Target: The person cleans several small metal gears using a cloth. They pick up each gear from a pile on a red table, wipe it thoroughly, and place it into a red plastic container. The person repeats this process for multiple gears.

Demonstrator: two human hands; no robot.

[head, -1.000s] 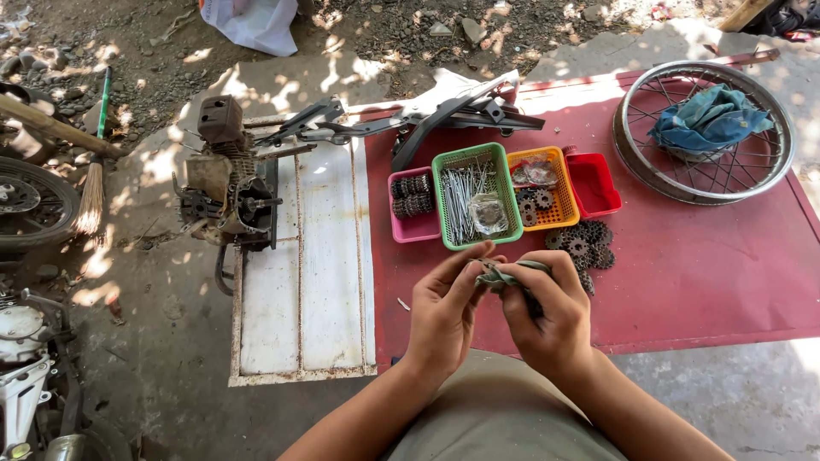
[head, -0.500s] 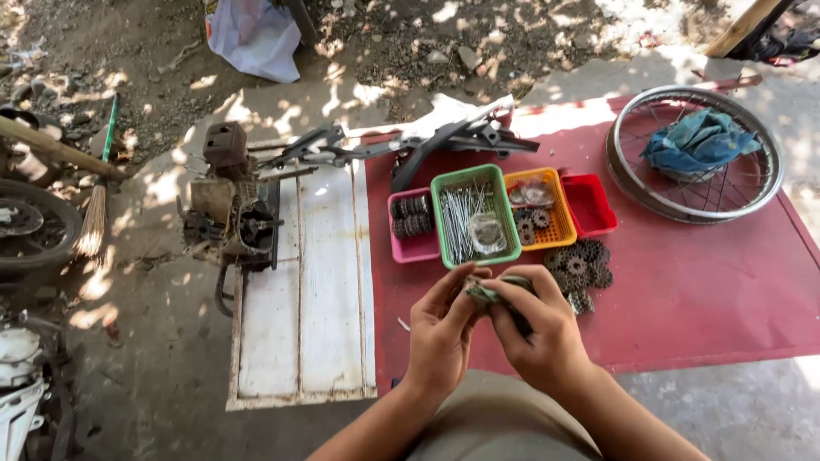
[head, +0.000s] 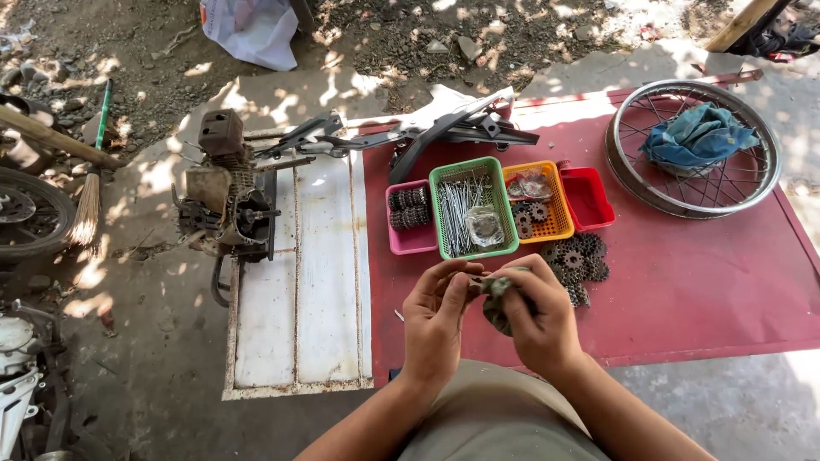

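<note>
A: Nearest the camera, what are the hands doing?

B: The left hand (head: 437, 318) and the right hand (head: 540, 318) are drawn close together above the lap. Both pinch a small, dark, grimy rag-wrapped metal part (head: 495, 290) between fingertips and thumbs. The right hand cups it from below; the left fingers grip its near end.

A: So where does that part sit?

B: In the air between the two hands, over the near edge of the red cloth mat (head: 700, 290), touching nothing else that I can see.

A: What could go wrong?

B: I'd judge the grip slight. If the greasy rag slides, the part could drop onto the concrete beside the mat, or into the pile of dark toothed sprockets (head: 579, 260) just beyond the knuckles and be hard to pick out again.

A: And past that?

B: A row of plastic baskets: a pink one with stacked black rings (head: 408, 224), a green one full of thin steel spokes (head: 471, 209), an orange one with small gears (head: 536, 205), and a red tray (head: 589, 198). An elbow bumped forward could tip the spokes out.

A: Farther still?

B: A spoked steel wheel rim (head: 636, 183) holding a blue rag (head: 696, 137), a black metal frame piece (head: 453, 132), and to the left a rusty engine block (head: 224, 201) beside a white wooden panel (head: 299, 282).
</note>
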